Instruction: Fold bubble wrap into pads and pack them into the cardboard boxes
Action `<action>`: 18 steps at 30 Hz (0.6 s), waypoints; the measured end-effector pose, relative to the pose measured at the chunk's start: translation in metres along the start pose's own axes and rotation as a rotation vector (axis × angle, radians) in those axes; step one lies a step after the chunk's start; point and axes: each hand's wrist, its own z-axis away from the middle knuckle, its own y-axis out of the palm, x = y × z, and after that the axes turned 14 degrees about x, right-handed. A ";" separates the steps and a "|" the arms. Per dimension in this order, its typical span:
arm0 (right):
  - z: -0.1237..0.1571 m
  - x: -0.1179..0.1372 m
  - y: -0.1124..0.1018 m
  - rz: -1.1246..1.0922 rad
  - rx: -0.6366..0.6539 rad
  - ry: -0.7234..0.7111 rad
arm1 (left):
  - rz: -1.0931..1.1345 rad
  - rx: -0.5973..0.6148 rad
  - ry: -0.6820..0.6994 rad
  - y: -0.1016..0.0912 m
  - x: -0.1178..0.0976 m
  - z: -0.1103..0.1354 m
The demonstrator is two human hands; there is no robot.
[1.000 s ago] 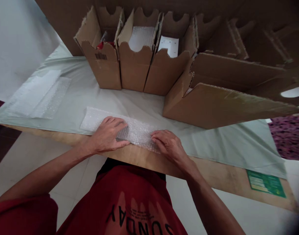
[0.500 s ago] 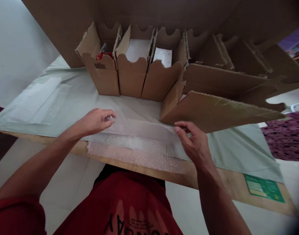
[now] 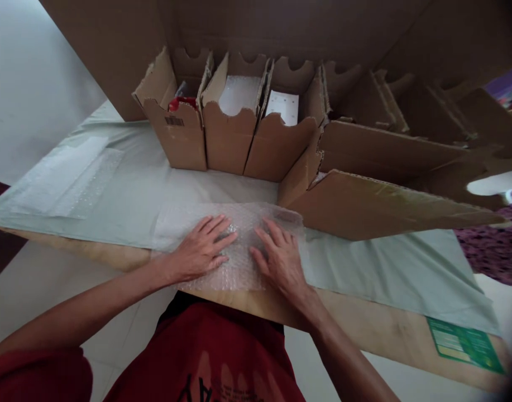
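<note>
A clear sheet of bubble wrap lies spread on the cloth in front of me, its near edge reaching the wooden table edge. My left hand rests flat on the middle of it with fingers spread. Just to the right, my right hand also presses flat on the sheet, fingers apart. Neither hand grips anything. Parts of the wrap under both palms are hidden.
Cardboard bins stand in a row behind, some holding white and red items. A long cardboard bin angles toward me on the right. More bubble wrap lies at left. A green card is on the wooden edge.
Both hands have come down and inward, from pinched fingers at the wrap's far side to flat palms on it. The sheet now lies flatter.
</note>
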 end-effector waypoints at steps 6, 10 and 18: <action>0.003 0.002 0.016 0.094 0.106 0.052 | 0.009 0.103 -0.042 0.015 0.017 0.008; 0.018 0.014 0.009 0.111 0.102 0.083 | 0.001 0.116 -0.015 0.009 0.017 0.014; 0.048 0.027 0.000 0.078 0.088 0.076 | 0.030 0.115 0.061 0.004 0.020 0.025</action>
